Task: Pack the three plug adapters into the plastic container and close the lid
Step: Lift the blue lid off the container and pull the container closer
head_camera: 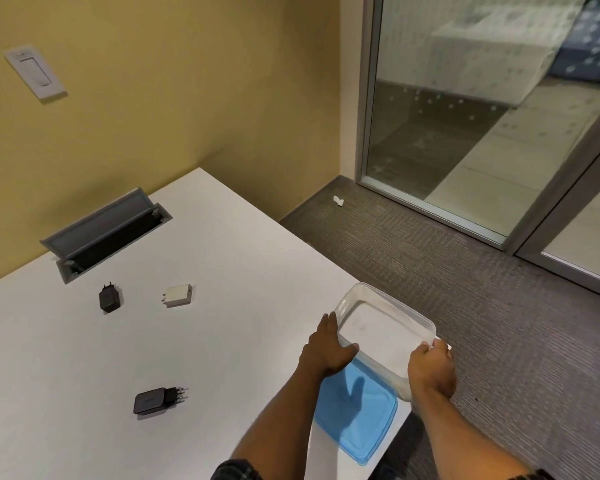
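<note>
A clear plastic container point(392, 303) sits at the right edge of the white table point(222, 271), lidless and with nothing inside. My left hand point(326, 348) grips its near-left rim and my right hand point(430, 368) grips its near-right corner. The blue lid point(361, 420) lies flat on the table just in front of the container, partly under my arms. Three plug adapters lie apart on the table: a small black one point(110, 297), a white one point(178, 295), and a larger black one point(158, 400) with its prongs pointing right.
An open grey cable hatch point(101, 233) is set into the table near the yellow wall. The table's right edge drops to grey carpet point(465, 289), with a glass partition point(465, 116) beyond. A light switch point(35, 71) is on the wall.
</note>
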Motion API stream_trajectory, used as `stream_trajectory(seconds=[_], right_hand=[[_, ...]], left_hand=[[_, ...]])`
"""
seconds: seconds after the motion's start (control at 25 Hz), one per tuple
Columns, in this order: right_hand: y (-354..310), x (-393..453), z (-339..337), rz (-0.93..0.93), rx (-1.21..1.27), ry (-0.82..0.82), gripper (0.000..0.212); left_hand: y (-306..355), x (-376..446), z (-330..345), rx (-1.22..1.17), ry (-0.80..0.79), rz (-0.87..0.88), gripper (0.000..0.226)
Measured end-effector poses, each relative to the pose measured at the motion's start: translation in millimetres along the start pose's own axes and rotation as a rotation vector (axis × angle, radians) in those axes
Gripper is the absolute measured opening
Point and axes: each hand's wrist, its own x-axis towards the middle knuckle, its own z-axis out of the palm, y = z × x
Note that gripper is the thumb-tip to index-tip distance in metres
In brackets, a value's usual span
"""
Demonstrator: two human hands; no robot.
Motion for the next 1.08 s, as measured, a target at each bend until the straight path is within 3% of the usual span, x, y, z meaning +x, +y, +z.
stream_trajectory(seconds=[0.36,0.6,0.76,1.08], right_hand=[[-47.7,-5.4,10.9,-0.201,0.17,-0.083,0.034],[-87.3,-44.5,30.7,-0.408,0.23,-0.245,0.038],[-99.3,-74.6,45.8,-0.513,0.176,-0.328,0.039],[-114.2,-150.4,78.9,-0.884,-0.127,-0.585,0.041]], left_hand=[[-11.6,-13.9,-40.7,-0.035,0.271,-0.098,0.09],[-55.5,-57.9,-73.2,-0.051,0.496,-0.235,0.056],[-97.8,-96.4,-85.8,-0.11,0.645,-0.277,0.028],[-184.4,-184.6,-57.7,-0.192,0.708,-0.482,0.032]])
